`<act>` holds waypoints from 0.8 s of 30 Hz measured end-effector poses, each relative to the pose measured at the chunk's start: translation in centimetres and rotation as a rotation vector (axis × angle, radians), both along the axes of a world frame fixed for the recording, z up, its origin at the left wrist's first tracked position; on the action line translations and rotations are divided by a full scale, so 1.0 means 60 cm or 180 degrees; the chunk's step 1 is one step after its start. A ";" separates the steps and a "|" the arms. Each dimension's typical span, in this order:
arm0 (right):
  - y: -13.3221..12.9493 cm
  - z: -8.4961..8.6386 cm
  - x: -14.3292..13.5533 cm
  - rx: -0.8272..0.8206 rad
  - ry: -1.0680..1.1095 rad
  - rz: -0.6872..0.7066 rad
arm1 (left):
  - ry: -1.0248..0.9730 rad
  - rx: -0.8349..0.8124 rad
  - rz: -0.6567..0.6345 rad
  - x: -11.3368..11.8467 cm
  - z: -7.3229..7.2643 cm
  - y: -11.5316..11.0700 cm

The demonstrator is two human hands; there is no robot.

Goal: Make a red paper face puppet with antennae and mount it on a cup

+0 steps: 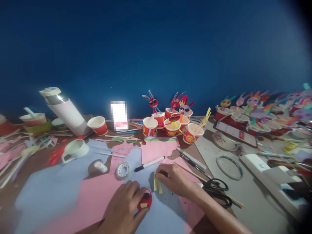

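Low in the middle, my left hand (pixel 126 204) is closed around the edge of a round red paper face (pixel 148 202) with a black patch and a pale yellow piece on it. My right hand (pixel 173 178) pinches pale yellow paper strips (pixel 157 186) just above the paper, right of the face. Blue paper (pixel 156 224) and pink paper (pixel 95 195) lie beneath both hands. A black-and-white marker (pixel 149 163) and a roll of tape (pixel 123 170) are beyond my hands. Black-handled scissors (pixel 218 191) rest beside my right forearm, partly hidden by it.
Red-and-white paper cups (pixel 149 126) stand at the back, several holding decorated faces on sticks. A white flask (pixel 67 112) leans at the left near a white mug (pixel 76 150). At the right lie a phone (pixel 236 133), a wire ring (pixel 229 167) and a white power strip (pixel 268 182).
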State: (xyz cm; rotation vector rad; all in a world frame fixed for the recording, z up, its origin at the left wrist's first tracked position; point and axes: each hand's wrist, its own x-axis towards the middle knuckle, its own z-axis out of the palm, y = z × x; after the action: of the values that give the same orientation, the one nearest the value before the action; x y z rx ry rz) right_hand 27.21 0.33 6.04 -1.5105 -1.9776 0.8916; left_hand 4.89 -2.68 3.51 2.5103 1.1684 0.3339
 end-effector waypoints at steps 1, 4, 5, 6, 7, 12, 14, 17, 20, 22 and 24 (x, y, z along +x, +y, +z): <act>0.001 0.001 -0.004 0.0078 -0.0129 0.0045 | 0.0000 -0.0016 0.0014 -0.001 0.002 0.000; 0.005 -0.003 -0.017 0.0341 -0.0514 0.0148 | -0.0062 -0.0020 0.0039 -0.002 0.005 0.000; 0.007 -0.006 -0.020 0.0429 -0.0637 0.0184 | -0.0131 0.0014 0.0013 -0.002 0.006 0.000; 0.009 -0.009 -0.023 0.0514 -0.0752 0.0227 | -0.0226 0.0071 -0.0039 -0.002 0.007 0.000; 0.009 -0.012 -0.025 0.0593 -0.0859 0.0271 | -0.0338 0.0143 -0.0109 0.000 0.009 0.000; 0.005 -0.020 -0.026 0.0874 -0.1195 0.0409 | -0.0600 0.0252 -0.0424 0.010 0.017 -0.002; 0.003 -0.022 -0.023 0.0949 -0.1246 0.0397 | -0.0524 0.0203 -0.0525 0.013 0.021 -0.003; 0.002 -0.024 -0.020 0.1051 -0.1267 0.0375 | -0.0398 0.0144 -0.0641 0.015 0.025 -0.003; 0.002 -0.025 -0.019 0.1134 -0.1255 0.0370 | -0.0345 0.0061 -0.0702 0.016 0.028 -0.003; 0.001 -0.025 -0.019 0.1172 -0.1252 0.0353 | -0.0315 0.0002 -0.0726 0.018 0.028 -0.004; 0.001 -0.026 -0.019 0.1198 -0.1250 0.0325 | -0.0271 -0.0038 -0.0725 0.021 0.029 -0.004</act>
State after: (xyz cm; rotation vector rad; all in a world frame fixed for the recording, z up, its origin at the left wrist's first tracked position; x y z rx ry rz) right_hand 26.08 0.37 4.46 -1.4492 -2.3525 0.2395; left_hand 6.13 -2.94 5.26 2.5585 0.8394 0.3676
